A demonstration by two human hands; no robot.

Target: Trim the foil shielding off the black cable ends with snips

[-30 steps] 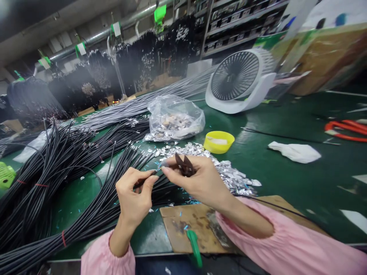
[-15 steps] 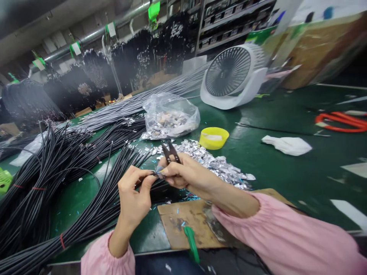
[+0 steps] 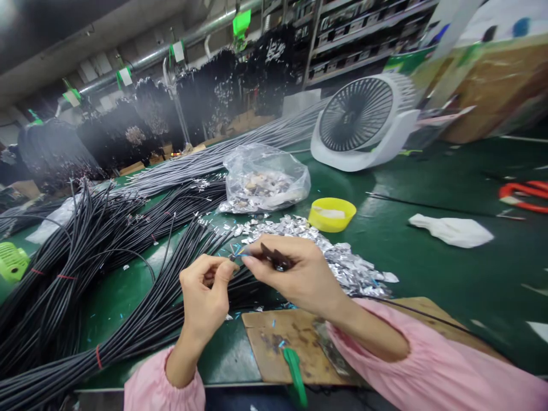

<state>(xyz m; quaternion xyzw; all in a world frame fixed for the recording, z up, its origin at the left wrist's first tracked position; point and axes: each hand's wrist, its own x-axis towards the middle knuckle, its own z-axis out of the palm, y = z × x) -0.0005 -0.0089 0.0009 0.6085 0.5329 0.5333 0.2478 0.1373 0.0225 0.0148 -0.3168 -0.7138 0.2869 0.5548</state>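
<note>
My left hand (image 3: pixel 206 291) pinches the end of a cable between thumb and fingers. Thin coloured wires (image 3: pixel 236 251), blue and yellow among them, fan out from that end. My right hand (image 3: pixel 299 275) is closed around small dark snips (image 3: pixel 277 258), whose blades are mostly hidden by the fingers. Its thumb and index fingertips meet right at the loose wires; whether they grip one I cannot tell. A bundle of black cables (image 3: pixel 132 319), tied with a red band, runs beside and behind my left hand. Silver foil scraps (image 3: pixel 357 267) lie heaped behind my right hand.
A clear bag of scraps (image 3: pixel 268 180), a yellow ring-shaped holder (image 3: pixel 333 216) and a white fan (image 3: pixel 362 123) stand behind the hands. A white pouch-like item (image 3: pixel 454 230) lies right. In front are a cardboard sheet (image 3: pixel 265 348) and a green-handled tool (image 3: pixel 294 371).
The snips have turned back into my right palm, their blades no longer pointing up. My right fingertips now reach the spread wires. The view has shifted slightly.
</note>
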